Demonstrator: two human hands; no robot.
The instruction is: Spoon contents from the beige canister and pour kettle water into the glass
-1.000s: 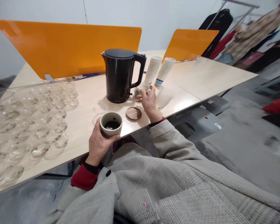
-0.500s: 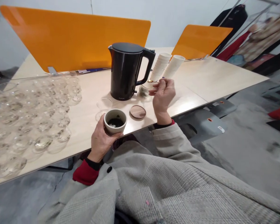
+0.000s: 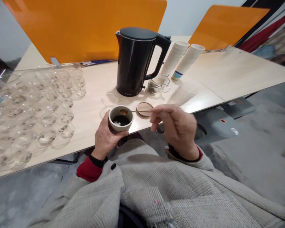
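Observation:
My left hand (image 3: 104,137) grips a small beige jar (image 3: 121,118) with dark grounds inside, held at the table's near edge. My right hand (image 3: 177,128) pinches a thin spoon (image 3: 135,111) whose golden bowl sits over the jar's mouth. The jar's round wooden lid (image 3: 144,109) lies flat on the table just behind the spoon handle. A black electric kettle (image 3: 136,61) stands behind the jar, and a small ribbed glass cup (image 3: 158,84) sits to the kettle's right.
Many clear glasses (image 3: 38,104) crowd the table's left side, one more (image 3: 108,101) stands by the kettle. Two leaning stacks of paper cups (image 3: 182,60) stand right of the kettle. Orange dividers (image 3: 85,28) line the back. The wooden table (image 3: 239,72) ends at the right.
My right hand lifted a spoon from the ribbed glass cup and carried it down and left to the jar's mouth. The left hand kept holding the jar. The view tilted closer.

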